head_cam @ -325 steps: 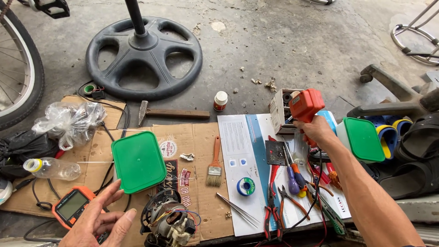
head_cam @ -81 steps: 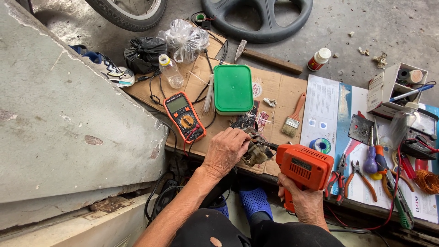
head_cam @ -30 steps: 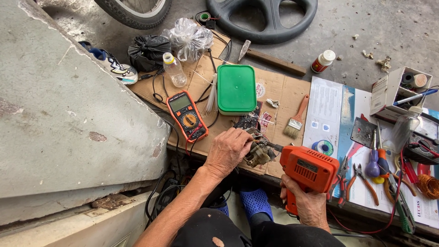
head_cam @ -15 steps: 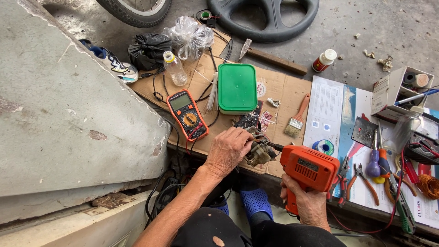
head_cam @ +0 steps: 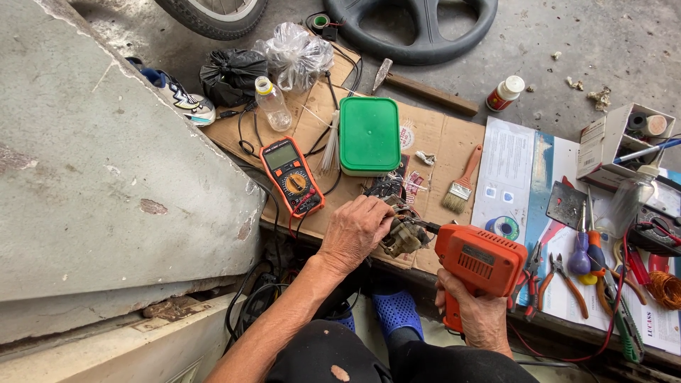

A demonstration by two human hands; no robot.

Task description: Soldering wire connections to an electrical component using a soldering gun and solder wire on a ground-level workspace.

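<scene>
Left hand [head_cam: 360, 230] closed over small wired metal motor part [head_cam: 401, 237], rigid, fragile leads; right hand [head_cam: 477, 318] wraps orange soldering gun [head_cam: 479, 261] handle.

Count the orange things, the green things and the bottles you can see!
Orange: 2, the soldering gun in the right hand and the multimeter.
Green: 1, the box.
Bottles: 3, a clear one, a white one with a red label, and a clear one by the carton.
Total: 6
</scene>
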